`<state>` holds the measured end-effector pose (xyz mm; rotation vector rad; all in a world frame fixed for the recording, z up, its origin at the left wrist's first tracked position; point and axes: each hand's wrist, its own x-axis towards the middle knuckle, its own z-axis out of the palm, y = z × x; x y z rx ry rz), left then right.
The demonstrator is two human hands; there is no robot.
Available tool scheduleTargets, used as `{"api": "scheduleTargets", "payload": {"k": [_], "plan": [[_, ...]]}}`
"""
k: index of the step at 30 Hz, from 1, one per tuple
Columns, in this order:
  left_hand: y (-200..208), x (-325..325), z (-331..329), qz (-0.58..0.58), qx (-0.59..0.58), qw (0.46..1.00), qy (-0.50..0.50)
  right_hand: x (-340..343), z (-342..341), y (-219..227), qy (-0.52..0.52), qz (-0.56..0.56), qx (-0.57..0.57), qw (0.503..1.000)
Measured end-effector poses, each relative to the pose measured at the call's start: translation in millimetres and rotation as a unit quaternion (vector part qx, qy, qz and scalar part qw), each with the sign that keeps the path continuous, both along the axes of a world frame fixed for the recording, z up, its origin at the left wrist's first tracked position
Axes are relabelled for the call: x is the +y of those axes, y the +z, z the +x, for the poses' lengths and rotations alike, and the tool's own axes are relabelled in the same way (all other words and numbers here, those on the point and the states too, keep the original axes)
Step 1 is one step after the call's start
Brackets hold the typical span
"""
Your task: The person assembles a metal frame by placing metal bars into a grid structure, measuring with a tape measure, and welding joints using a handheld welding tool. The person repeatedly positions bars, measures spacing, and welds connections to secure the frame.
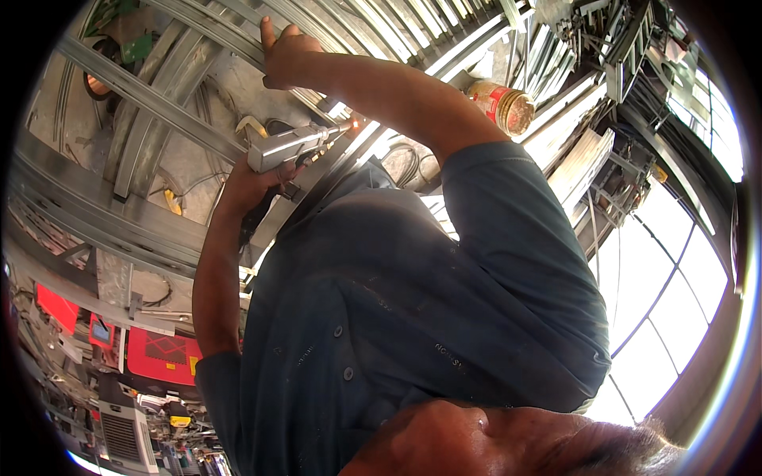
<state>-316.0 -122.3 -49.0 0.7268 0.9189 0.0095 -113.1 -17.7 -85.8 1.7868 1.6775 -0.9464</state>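
Note:
My left hand (255, 186) is wrapped around the grip of a silver handheld welding torch (284, 148). The torch points to the right, and a small orange glow shows at its tip, against the edge of a metal bar. Farther away, my right hand (292, 59) rests on long metal profiles (226, 36). Its index finger is stretched out, while the lower fingers are partly hidden. Part of the torch's grip lies behind my left fingers. My right forearm crosses above the glowing tip.
A jar with a red label (506, 109) stands beside my right arm. Steel rails (151, 103) cross at the left, with cables and a yellow-handled tool (172, 201) below. A red machine (159, 355) sits lower left. Many metal lengths (548, 59) lie at upper right.

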Motion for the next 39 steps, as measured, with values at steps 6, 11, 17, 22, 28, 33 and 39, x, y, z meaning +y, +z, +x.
{"api": "scheduleTargets", "payload": {"k": [6,11,17,22,28,33,39], "plan": [[2.7,2.0,1.6,-0.001,-0.002,1.000,0.000,0.1,1.1,0.6,-0.004,0.000,0.008,1.000],[-3.4,-0.5,-0.3,0.015,0.001,1.000,-0.013,-0.1,0.2,-1.9,-0.002,0.001,0.005,1.000],[-0.6,1.4,0.6,0.011,-0.006,1.000,-0.010,0.7,-0.1,0.4,0.000,-0.006,0.000,1.000],[1.7,3.0,2.0,-0.009,-0.012,1.000,-0.001,1.2,0.1,1.2,-0.003,-0.010,0.003,1.000],[-1.7,2.6,0.7,-0.024,-0.019,0.999,0.008,2.9,-0.4,4.3,-0.004,-0.021,0.004,1.000],[-1.2,2.0,1.7,-0.023,-0.015,0.999,0.017,2.5,-2.2,6.1,-0.014,-0.023,-0.003,1.000],[0.6,0.6,4.1,-0.013,-0.013,0.999,0.030,1.4,-0.7,3.5,-0.012,-0.009,0.007,1.000]]}}
